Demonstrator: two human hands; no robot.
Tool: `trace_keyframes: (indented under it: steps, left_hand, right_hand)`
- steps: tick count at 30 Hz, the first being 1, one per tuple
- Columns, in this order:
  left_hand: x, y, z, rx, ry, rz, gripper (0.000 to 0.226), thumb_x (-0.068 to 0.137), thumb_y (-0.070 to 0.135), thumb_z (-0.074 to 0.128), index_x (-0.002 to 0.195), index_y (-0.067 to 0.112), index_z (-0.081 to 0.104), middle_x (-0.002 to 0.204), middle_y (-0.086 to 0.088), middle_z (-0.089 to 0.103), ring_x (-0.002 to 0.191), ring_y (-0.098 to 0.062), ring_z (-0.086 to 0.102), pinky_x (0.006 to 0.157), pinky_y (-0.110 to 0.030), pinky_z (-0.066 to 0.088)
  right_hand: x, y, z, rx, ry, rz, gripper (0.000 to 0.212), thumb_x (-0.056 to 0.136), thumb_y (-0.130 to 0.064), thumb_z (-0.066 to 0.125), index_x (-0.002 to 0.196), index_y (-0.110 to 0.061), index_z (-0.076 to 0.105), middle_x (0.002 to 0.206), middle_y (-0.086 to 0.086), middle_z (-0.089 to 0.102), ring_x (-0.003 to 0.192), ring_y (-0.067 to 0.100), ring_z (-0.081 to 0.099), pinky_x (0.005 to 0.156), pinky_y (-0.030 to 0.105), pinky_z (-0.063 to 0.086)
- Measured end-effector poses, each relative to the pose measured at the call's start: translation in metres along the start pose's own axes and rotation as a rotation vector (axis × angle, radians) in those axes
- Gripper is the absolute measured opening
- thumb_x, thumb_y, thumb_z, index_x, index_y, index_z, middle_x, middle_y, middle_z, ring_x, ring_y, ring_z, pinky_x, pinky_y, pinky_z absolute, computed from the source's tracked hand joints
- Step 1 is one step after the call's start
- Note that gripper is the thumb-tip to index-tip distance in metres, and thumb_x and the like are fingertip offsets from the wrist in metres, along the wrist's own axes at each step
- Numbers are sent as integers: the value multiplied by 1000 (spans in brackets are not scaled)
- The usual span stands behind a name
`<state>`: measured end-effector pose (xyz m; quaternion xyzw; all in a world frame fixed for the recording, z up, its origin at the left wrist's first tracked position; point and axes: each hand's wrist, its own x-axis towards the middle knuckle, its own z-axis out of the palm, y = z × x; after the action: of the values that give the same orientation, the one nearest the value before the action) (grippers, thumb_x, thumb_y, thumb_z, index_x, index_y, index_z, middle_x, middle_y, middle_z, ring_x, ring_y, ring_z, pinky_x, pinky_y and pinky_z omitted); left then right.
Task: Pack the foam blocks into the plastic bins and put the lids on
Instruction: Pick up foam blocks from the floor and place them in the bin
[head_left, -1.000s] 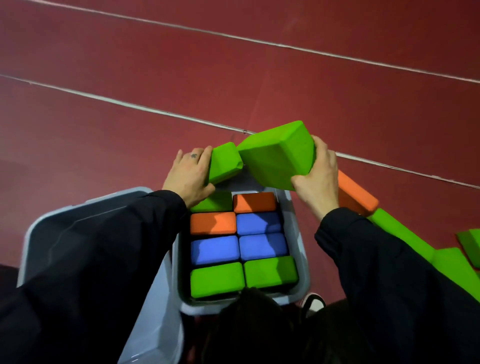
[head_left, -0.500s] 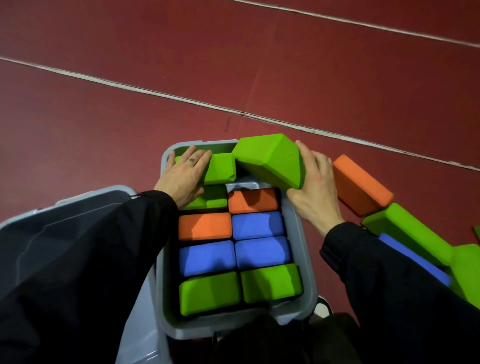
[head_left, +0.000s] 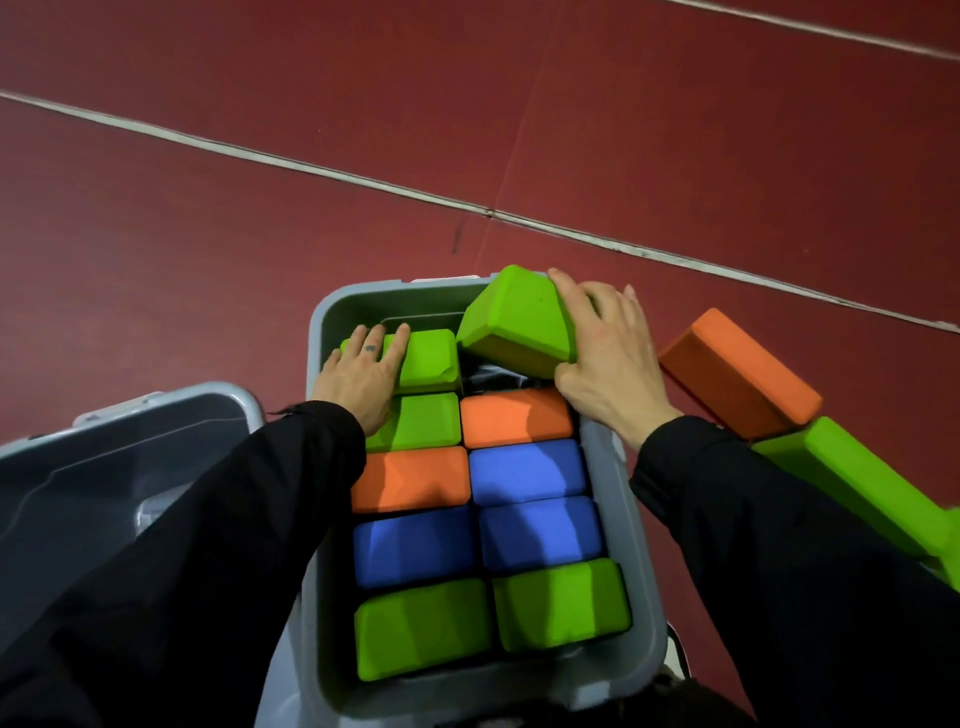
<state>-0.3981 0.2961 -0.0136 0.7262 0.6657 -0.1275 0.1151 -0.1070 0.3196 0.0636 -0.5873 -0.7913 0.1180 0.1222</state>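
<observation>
Tilting at the bin's (head_left: 641, 545) far right corner, the green block (head_left: 514, 317) gripped by the right hand's (head_left: 605, 358) curled fingers could jam, while the left hand (head_left: 358, 374) presses flat-fingered on another green block (head_left: 428, 358).

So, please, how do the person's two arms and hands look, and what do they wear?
Both arms are covered by long black sleeves that end at the wrists. The hands are bare, with no gloves. The left hand has a small dark mark, maybe a tattoo, on one finger. On the right hand no ring, watch or marking shows.
</observation>
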Motion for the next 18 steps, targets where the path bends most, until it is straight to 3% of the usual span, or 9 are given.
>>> trace_keyframes:
  steps: [3, 6, 10, 14, 18]
  left_hand:
    - [11, 1, 17, -8, -40, -28, 78, 96, 7, 37, 160, 21, -6, 166, -15, 9, 153, -37, 5, 121, -53, 23]
    - [27, -1, 23, -32, -58, -59, 82, 93, 13, 42, 160, 19, -4, 165, -16, 10, 153, -38, 6, 121, -54, 22]
    - [38, -3, 29, -7, -75, -36, 85, 90, 22, 48, 160, 18, 0, 162, -18, 18, 150, -40, 13, 117, -56, 28]
    - [33, -2, 36, -24, -79, -23, 87, 84, 21, 50, 159, 20, 6, 160, -17, 23, 148, -40, 17, 114, -58, 32]
    - [23, -7, 42, -82, -32, -16, 85, 82, 24, 46, 159, 20, 10, 160, -17, 25, 149, -39, 17, 115, -57, 32]
  right_hand:
    - [16, 0, 15, -75, 31, -49, 99, 59, -7, 59, 154, -21, 37, 132, 12, 50, 125, 37, 45, 125, 52, 15]
    - [31, 7, 19, -144, 44, -134, 96, 56, -7, 57, 150, -19, 41, 129, 12, 52, 118, 37, 46, 118, 51, 27]
    - [36, 18, 32, -244, -115, -302, 96, 58, -10, 53, 152, -21, 40, 133, 11, 53, 119, 35, 49, 105, 47, 35]
    - [39, 11, 57, -260, -164, -225, 97, 59, -14, 47, 155, -17, 36, 133, 15, 52, 123, 38, 47, 112, 49, 31]
    - [35, 9, 87, -276, -283, -196, 101, 64, -12, 60, 159, -19, 28, 149, 17, 44, 145, 42, 30, 125, 57, 12]
